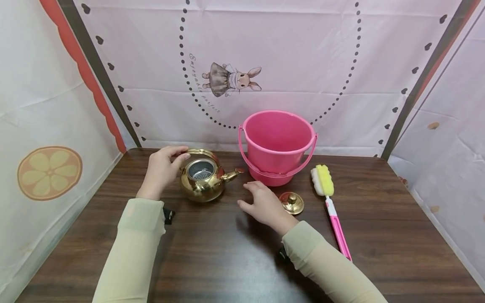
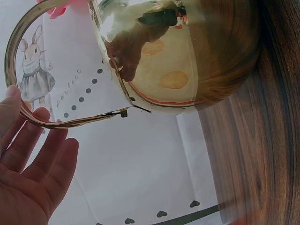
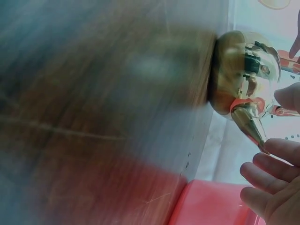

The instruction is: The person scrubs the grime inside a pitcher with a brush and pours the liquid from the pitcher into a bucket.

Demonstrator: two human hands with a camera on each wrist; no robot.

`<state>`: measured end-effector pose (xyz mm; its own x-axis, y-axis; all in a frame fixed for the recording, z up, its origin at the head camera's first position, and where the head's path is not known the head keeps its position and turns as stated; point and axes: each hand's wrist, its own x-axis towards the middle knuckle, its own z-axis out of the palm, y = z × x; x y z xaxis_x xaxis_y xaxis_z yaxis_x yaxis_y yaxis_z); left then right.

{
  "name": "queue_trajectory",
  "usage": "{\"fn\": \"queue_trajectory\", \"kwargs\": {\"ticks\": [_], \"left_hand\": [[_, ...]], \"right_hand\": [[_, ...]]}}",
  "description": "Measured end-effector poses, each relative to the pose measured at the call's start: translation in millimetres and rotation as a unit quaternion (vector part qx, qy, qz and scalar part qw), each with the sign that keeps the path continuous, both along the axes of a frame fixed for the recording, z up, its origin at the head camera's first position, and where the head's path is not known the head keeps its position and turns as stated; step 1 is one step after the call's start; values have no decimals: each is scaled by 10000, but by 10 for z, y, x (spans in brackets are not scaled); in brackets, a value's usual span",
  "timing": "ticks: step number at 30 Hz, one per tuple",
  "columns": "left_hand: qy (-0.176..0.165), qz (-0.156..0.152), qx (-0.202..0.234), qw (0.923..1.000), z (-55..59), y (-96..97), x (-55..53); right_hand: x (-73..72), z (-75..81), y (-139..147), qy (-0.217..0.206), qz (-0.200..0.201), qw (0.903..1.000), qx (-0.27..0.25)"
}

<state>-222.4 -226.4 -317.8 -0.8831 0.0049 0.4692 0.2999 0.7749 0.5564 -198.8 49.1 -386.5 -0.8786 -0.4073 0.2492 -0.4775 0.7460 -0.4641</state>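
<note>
A shiny gold teapot (image 1: 202, 185) stands upright at the table's left rear, its top uncovered and a metal strainer (image 1: 201, 170) showing inside. The thumb and fingers of my left hand (image 1: 163, 169) hold its arched handle (image 2: 70, 124), seen close up in the left wrist view. My right hand (image 1: 265, 206) hovers over the table with loosely spread fingers and nothing in them, right of the spout (image 1: 232, 175). Beside that hand lies the gold lid (image 1: 291, 203), knob up, partly hidden behind the hand in the head view.
A pink bucket (image 1: 278, 145) with its handle lowered stands at the back, behind the lid. On the right lies a sponge brush (image 1: 325, 181) with a yellow-and-white head and pink handle. Printed cloth (image 1: 303, 54) hangs along the wooden table's (image 1: 212, 252) back and sides.
</note>
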Motion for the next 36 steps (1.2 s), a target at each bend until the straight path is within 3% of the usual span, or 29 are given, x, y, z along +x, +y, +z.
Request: {"fn": "queue_trajectory", "kwargs": {"ticks": [36], "left_hand": [[-40,3,46,10000,-15,-2,16]], "right_hand": [[47,75,-281,171,370,9992,-38]]}}
